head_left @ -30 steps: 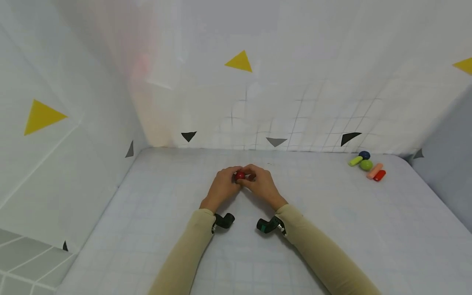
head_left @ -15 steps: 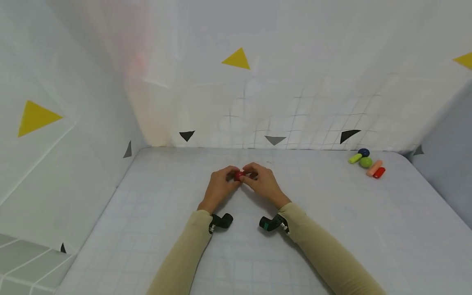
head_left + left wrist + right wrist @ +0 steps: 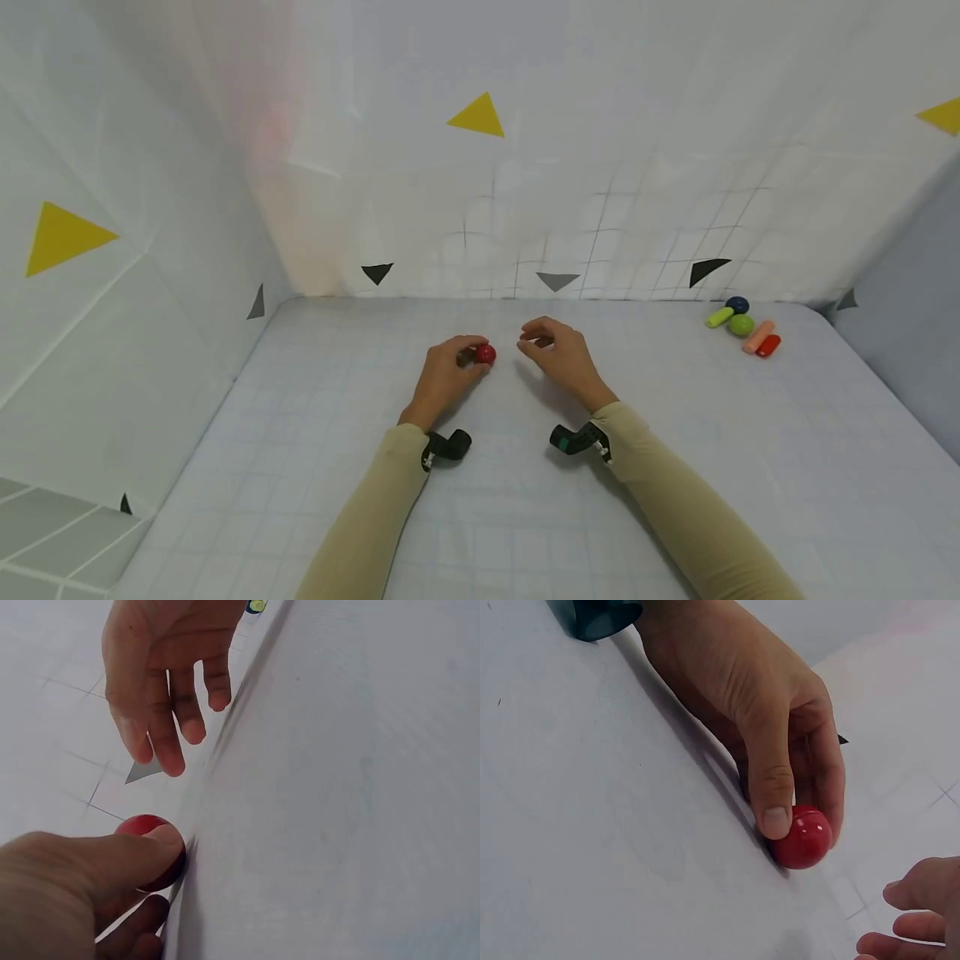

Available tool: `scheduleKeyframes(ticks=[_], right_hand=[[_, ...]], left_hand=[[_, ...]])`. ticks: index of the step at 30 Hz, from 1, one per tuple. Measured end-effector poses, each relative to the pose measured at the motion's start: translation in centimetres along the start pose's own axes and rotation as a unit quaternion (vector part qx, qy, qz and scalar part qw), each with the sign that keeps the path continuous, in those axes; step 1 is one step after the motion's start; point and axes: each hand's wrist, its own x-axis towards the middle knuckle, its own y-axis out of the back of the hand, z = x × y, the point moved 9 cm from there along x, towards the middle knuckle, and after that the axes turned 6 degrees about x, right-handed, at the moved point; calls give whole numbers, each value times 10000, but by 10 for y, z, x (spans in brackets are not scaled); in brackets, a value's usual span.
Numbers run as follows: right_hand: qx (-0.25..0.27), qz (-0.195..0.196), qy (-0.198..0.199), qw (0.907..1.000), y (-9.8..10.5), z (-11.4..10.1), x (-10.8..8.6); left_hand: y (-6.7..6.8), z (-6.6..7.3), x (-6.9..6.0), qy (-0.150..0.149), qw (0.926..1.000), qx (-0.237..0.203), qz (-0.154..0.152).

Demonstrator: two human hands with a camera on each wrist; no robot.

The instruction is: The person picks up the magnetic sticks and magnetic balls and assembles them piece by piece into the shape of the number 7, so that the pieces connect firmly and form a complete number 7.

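Observation:
A small glossy red ball (image 3: pixel 486 354) with a faint seam line sits between the thumb and fingers of my left hand (image 3: pixel 446 374), near the middle of the table. In the right wrist view, the thumb presses one side of the ball (image 3: pixel 804 838) and the fingers are behind it. My right hand (image 3: pixel 559 355) hovers a short way to the right of the ball, its fingers loosely bent and nothing between them. The left wrist view has the right hand (image 3: pixel 176 667) hanging above the ball (image 3: pixel 146 825), apart from it.
At the table's back right lie a dark blue oval piece (image 3: pixel 737 305), a yellow-green stick (image 3: pixel 719 317), a green oval piece (image 3: pixel 741 325), a peach stick (image 3: pixel 758 337) and a red piece (image 3: pixel 768 346). White sheet walls (image 3: pixel 420 183) bound the table (image 3: pixel 495 517) at the back and sides.
My right hand has let go of the red ball and moved off to the right. The left hand still holds the ball at almost the same spot. The head view has shifted slightly.

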Motion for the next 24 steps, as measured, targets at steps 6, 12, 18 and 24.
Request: scheduleKeyframes(ticks=[6, 12, 18, 24], right_hand=[[-134, 38, 152, 9998, 16, -6, -4], [-231, 154, 341, 9990, 38, -13, -11], [-404, 450, 361, 9975, 67, -6, -18], [-560, 650, 302, 9959, 92, -4, -21]], left_hand=[[-1, -2, 1, 95, 10000, 11, -1], [3, -5, 1, 172, 9998, 71, 82], [0, -8, -1, 239, 9997, 74, -16], [7, -8, -2, 88, 9998, 2, 194]])
